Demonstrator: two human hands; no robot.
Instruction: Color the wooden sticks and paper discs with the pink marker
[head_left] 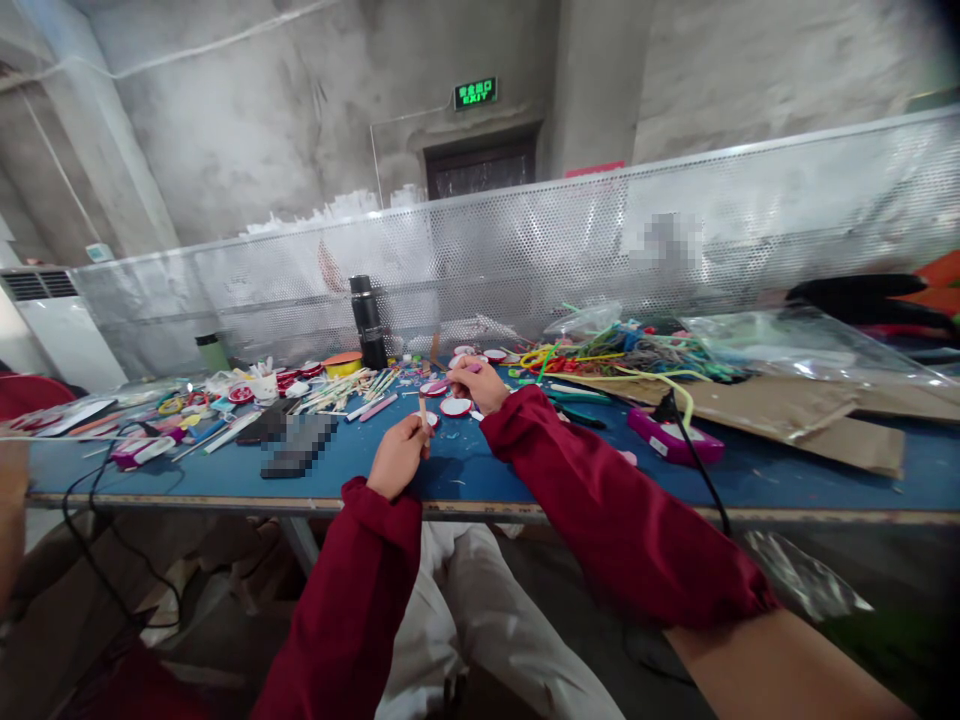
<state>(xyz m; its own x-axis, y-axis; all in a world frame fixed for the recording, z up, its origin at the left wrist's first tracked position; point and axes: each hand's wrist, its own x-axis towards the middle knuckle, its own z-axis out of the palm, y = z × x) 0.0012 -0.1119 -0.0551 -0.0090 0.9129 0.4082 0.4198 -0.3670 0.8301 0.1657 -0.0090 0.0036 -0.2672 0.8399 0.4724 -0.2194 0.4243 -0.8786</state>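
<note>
My left hand (399, 458) is closed around a short, pale stick (423, 408) that stands upright with a darker top end. In my right hand (484, 388), a slim pinkish-purple pen-shaped tool (471, 368) is pinched, pointing left toward the top of the stick. I cannot tell whether the tool's tip touches it. Just below the right hand lies a round white disc with a red rim (455, 407). A similar disc (429, 420) sits partly hidden behind the left fingers.
Left of my hands are pink sticks (378, 408), a dark phone-like slab (300, 447) and a black thermos (367, 325). To the right are a purple box with a cable (675, 438), colourful pipe cleaners (637, 350) and cardboard (780, 408). A perforated metal screen (525, 250) stands behind.
</note>
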